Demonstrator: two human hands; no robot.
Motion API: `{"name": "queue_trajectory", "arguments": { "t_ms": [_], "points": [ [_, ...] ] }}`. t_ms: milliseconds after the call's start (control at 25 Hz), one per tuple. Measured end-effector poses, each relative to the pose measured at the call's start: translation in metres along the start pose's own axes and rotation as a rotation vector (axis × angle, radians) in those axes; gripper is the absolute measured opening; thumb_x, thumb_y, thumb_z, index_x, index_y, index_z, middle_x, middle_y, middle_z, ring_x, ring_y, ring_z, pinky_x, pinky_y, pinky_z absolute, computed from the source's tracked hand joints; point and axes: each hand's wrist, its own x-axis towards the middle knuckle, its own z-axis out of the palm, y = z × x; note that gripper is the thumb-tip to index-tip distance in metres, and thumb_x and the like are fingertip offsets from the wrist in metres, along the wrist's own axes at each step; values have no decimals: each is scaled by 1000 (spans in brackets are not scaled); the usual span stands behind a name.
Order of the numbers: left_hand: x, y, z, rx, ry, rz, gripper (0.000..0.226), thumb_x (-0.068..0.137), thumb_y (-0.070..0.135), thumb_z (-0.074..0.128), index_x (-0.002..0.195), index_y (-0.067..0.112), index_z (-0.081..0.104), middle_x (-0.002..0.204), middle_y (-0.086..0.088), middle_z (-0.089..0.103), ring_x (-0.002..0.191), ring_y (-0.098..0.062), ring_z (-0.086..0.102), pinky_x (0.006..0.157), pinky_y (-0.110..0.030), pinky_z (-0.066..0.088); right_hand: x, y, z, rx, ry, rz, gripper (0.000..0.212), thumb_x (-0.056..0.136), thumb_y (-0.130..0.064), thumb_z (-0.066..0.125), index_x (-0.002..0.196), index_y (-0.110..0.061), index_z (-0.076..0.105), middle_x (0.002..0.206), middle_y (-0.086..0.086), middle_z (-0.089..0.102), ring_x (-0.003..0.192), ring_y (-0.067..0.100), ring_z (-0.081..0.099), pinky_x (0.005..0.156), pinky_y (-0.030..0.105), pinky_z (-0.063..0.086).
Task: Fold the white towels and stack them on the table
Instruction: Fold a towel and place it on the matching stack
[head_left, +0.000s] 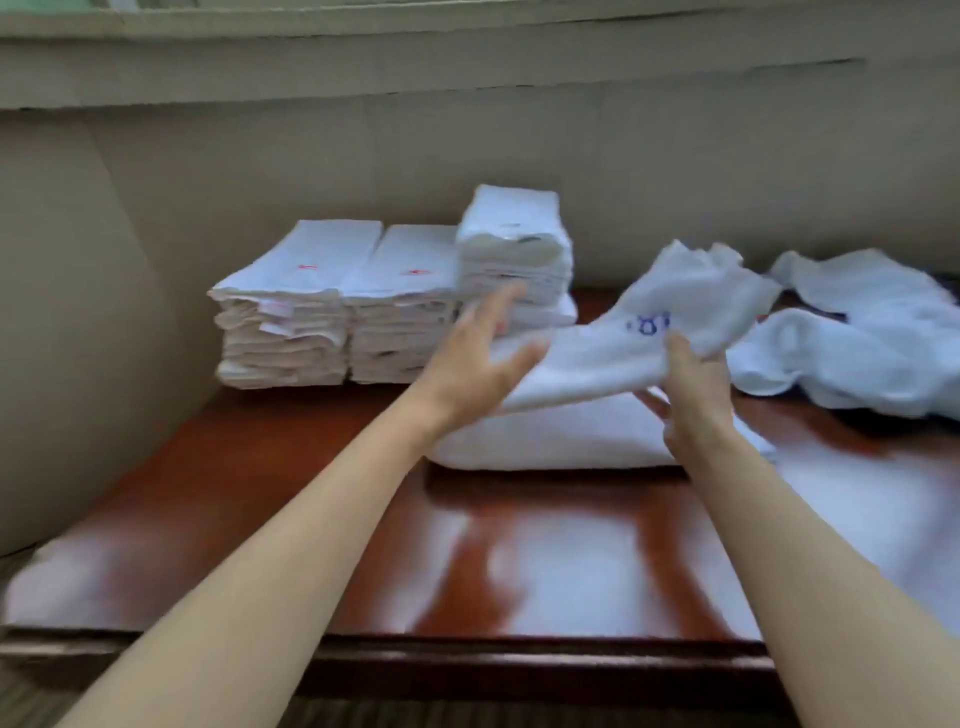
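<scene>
While right hand (693, 384) pinches towel (639, 338) at 2 o'clock above folded pile (550, 441), left hand (483, 358) fingers spread, palm against cloth; smooth flat, align edges before folding. Stacks (337, 306) at 11 o'clock.

Two hands show: the left hand (480, 358) at about 12 o'clock of the table (311, 478), the right hand (693, 387) at 2 o'clock. One towel (649, 332) is lifted between them, above one folded towel (561, 441) lying flat. Three stacks stand at 11 o'clock: the left stack (285, 322), the middle stack (402, 317) and a taller narrow stack (517, 249). One heap of loose towels (857, 343) lies at 3 o'clock; its count is unclear.
</scene>
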Motion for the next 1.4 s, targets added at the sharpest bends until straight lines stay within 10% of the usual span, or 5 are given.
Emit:
{"name": "queue_trajectory", "arguments": {
  "t_ms": [160, 600, 760, 1240, 1400],
  "points": [
    [-31, -54, 50, 766, -285, -24, 66, 85, 57, 42, 144, 28, 35, 147, -8, 36, 137, -22, 32, 110, -31, 26, 22, -9, -80, 69, 136, 275, 36, 93, -19, 54, 129, -14, 48, 115, 8, 60, 105, 26, 61, 71, 40, 55],
    [-16, -68, 39, 490, 292, -203, 30, 87, 2, 48, 114, 3, 61, 108, -24, 60, 103, -43, 55, 82, -44, 43, 23, -20, -86, -133, -29, 277, 18, 86, -7, 50, 104, -7, 54, 104, 13, 58, 100, 30, 63, 73, 39, 57],
    [-18, -90, 24, 472, 168, -412, 52, 81, -2, 47, 131, 8, 51, 119, -27, 56, 113, -44, 49, 91, -41, 40, 29, -17, -99, -209, 65, 265, 37, 85, -18, 63, 117, -4, 54, 111, 10, 62, 99, 24, 65, 63, 34, 60],
    [-29, -88, 5, 713, -383, -344, 71, 89, 5, 42, 151, 29, 17, 150, -13, 27, 136, -31, 30, 108, -37, 32, 12, 2, -97, -1392, 142, -292, 40, 89, 4, 40, 127, -4, 47, 126, 26, 47, 116, 42, 43, 91, 41, 37],
    [-30, -77, 0, 626, -260, -218, 69, 85, 1, 49, 148, 25, 31, 152, -10, 26, 140, -25, 24, 113, -31, 24, 1, 7, -69, -1505, 41, -673, 48, 81, 1, 45, 127, -9, 54, 130, 19, 47, 118, 39, 44, 92, 44, 38]
  ]
}}
